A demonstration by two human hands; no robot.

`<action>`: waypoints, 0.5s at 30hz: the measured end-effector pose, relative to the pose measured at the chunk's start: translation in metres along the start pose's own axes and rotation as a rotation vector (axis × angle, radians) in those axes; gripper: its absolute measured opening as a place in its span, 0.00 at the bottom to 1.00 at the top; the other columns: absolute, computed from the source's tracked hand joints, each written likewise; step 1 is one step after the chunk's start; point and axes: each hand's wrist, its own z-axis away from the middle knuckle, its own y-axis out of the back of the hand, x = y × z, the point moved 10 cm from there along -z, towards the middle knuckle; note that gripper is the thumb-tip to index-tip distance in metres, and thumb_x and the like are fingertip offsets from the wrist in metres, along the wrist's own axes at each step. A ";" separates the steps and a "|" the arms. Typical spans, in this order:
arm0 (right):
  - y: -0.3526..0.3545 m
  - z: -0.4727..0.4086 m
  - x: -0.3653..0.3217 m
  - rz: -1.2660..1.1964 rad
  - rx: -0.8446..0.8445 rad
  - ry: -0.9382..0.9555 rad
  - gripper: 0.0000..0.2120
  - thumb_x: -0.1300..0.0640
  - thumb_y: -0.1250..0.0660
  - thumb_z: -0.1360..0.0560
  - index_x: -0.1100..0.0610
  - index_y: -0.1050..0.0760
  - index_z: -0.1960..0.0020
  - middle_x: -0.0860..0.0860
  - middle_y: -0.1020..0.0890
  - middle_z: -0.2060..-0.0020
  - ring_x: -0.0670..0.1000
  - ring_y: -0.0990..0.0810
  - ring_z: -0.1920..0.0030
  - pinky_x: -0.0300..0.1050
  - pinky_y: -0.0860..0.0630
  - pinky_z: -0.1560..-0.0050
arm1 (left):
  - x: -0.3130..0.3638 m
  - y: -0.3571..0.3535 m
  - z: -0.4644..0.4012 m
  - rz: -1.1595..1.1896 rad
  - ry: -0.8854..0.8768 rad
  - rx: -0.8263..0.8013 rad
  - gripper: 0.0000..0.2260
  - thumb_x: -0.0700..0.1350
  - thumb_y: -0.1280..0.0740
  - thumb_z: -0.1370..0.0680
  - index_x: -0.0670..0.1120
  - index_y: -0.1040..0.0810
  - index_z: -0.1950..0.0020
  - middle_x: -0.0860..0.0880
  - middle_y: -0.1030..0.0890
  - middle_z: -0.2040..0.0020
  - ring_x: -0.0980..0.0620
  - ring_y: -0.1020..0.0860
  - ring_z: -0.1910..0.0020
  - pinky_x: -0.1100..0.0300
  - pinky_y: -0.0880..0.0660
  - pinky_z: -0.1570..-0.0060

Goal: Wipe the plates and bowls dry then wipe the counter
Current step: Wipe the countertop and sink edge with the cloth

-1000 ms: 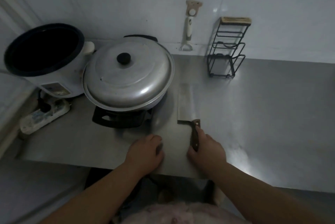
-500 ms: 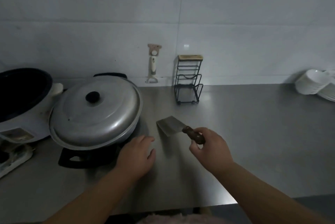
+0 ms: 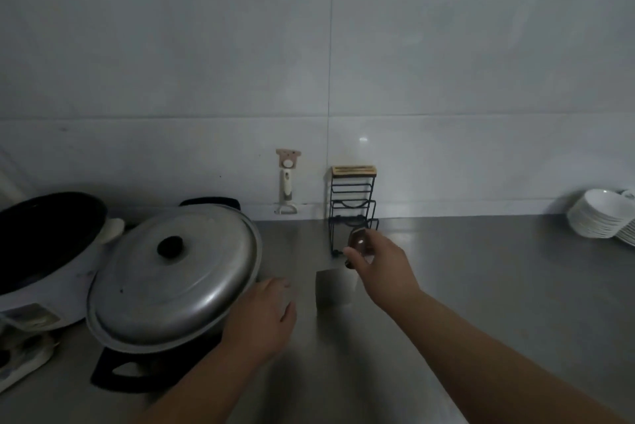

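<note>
While my left hand [image 3: 264, 317] hangs low over the counter [image 3: 481, 286] with its fingers loose and holding nothing, my right hand [image 3: 381, 269] is curled around the brown handle of a knife [image 3: 335, 289]. The wide blade hangs down from that hand, just above the counter. My left hand is right beside the rim of the big pot lid [image 3: 171, 279]; I cannot tell if it touches it.

Half a second ago the blade pointed off to the left and sat lower and nearer to me. Now my right hand has gone up and away from me, and the blade has swung down. A second ago the knife lay flat on the counter. My left hand has hardly moved.

To the right of my right arm the counter is bare metal, with lots of room all the way over. To the left it is tight, since the lid fills that side and a rice cooker [image 3: 44, 251] sits past it.

Just behind my right hand stands a black wire rack [image 3: 352, 203], against the wall. A peeler [image 3: 287, 190] hangs on the wall beside it. Far off at the right edge, the white bowls [image 3: 599, 217] sit stacked and tipped on the counter.
</note>
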 end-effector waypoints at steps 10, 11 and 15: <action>-0.035 -0.037 0.024 -0.134 -0.011 -0.165 0.13 0.51 0.28 0.21 0.52 0.22 0.38 0.46 0.19 0.53 0.43 0.23 0.56 0.29 0.33 0.60 | 0.009 0.003 -0.048 -0.114 0.031 -0.056 0.23 0.56 0.39 0.18 0.52 0.31 0.24 0.52 0.25 0.30 0.51 0.26 0.33 0.58 0.30 0.36; -0.035 -0.040 0.023 -0.132 -0.017 -0.161 0.12 0.51 0.28 0.21 0.52 0.22 0.39 0.46 0.19 0.54 0.43 0.22 0.57 0.30 0.32 0.61 | 0.009 0.003 -0.053 -0.122 0.035 -0.056 0.23 0.56 0.39 0.18 0.52 0.31 0.24 0.52 0.26 0.29 0.51 0.27 0.33 0.57 0.31 0.36; -0.022 -0.051 0.012 -0.106 -0.001 -0.123 0.10 0.51 0.28 0.22 0.52 0.21 0.42 0.46 0.19 0.56 0.39 0.23 0.59 0.29 0.33 0.62 | 0.011 0.010 -0.078 -0.131 0.024 -0.055 0.24 0.56 0.40 0.19 0.52 0.33 0.23 0.51 0.27 0.29 0.49 0.27 0.33 0.56 0.28 0.35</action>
